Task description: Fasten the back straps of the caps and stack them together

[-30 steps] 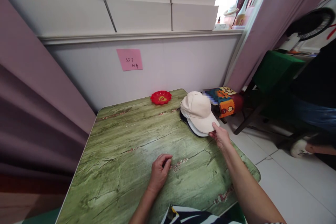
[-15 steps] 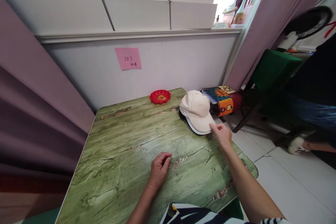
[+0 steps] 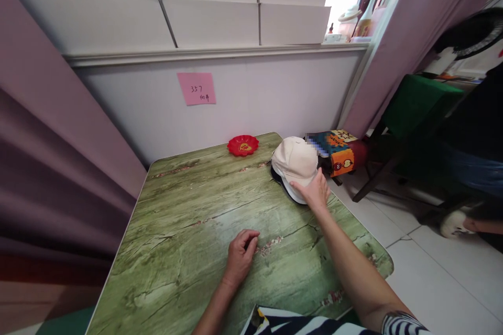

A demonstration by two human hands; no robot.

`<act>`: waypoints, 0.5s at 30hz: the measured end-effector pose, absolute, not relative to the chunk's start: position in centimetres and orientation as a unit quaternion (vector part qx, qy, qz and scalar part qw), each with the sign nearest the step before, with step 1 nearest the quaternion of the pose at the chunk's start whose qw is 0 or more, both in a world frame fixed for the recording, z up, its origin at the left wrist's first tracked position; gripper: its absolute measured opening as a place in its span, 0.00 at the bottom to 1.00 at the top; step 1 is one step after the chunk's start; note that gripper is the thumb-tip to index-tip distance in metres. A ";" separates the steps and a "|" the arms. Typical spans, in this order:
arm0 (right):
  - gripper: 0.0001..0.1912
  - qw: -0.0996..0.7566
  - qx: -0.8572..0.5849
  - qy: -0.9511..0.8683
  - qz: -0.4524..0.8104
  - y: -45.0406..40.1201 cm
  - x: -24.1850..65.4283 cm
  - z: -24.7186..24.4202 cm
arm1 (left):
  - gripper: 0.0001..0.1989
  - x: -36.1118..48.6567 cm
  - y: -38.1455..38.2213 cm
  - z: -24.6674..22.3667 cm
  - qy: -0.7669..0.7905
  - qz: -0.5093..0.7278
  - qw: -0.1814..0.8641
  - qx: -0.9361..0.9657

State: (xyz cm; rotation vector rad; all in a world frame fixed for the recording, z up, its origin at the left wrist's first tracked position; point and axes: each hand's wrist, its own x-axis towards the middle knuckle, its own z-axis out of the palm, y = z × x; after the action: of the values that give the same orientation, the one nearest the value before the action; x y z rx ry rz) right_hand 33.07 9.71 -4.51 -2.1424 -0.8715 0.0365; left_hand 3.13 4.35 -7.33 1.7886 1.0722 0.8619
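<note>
A cream baseball cap [image 3: 296, 157] sits on top of a stack of caps, with a white brim [image 3: 290, 192] and a dark brim edge showing beneath it. The stack rests near the right edge of the green wood-patterned table. My right hand [image 3: 316, 191] grips across the cap's brim, thumb on its left part and fingers round its right side. The hand covers much of the brim. Lower down, my left hand [image 3: 242, 252] rests on the table, fingers loosely curled, thumb a little apart, holding nothing.
A red scalloped plate [image 3: 243, 146] stands at the table's [image 3: 176, 241] back edge. Against the right edge is a stool with a colourful cover [image 3: 341, 152]. A person's shoe [image 3: 454, 224] and a chair with green cloth [image 3: 422, 104] are farther right. A pink note [image 3: 197, 89] hangs on the wall.
My right hand has moved left and forward, from pinching the brim's tip to spanning the brim. My left hand stays in place on the table. The view has shifted slightly.
</note>
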 end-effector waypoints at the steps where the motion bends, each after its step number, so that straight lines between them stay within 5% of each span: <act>1: 0.63 0.394 -0.849 -0.352 0.002 9.7 32.9 -4.8 | 0.13 3.1 4.4 -7.4 0.428 0.346 0.426 0.717; 10: 0.58 0.392 -0.839 -0.375 -0.047 9.5 32.6 -6.4 | 0.13 3.1 4.4 -7.2 0.425 0.344 0.421 0.724; 15: 0.41 0.502 -0.787 -0.356 0.030 7.1 35.4 -7.2 | 0.14 3.1 4.3 -7.3 0.427 0.344 0.429 0.718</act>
State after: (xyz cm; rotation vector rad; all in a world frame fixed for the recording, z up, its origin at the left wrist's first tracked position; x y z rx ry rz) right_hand 35.41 7.09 -7.16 -1.9022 -0.8600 0.0732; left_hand 3.10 4.34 -7.35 1.7915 1.0669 0.8590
